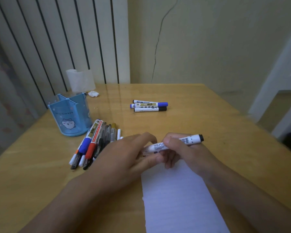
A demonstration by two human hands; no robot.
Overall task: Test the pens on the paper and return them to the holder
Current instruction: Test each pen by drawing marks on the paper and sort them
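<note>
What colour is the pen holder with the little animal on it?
The pen holder is light blue, with a pale cartoon animal on its front. The head view shows it.
</note>
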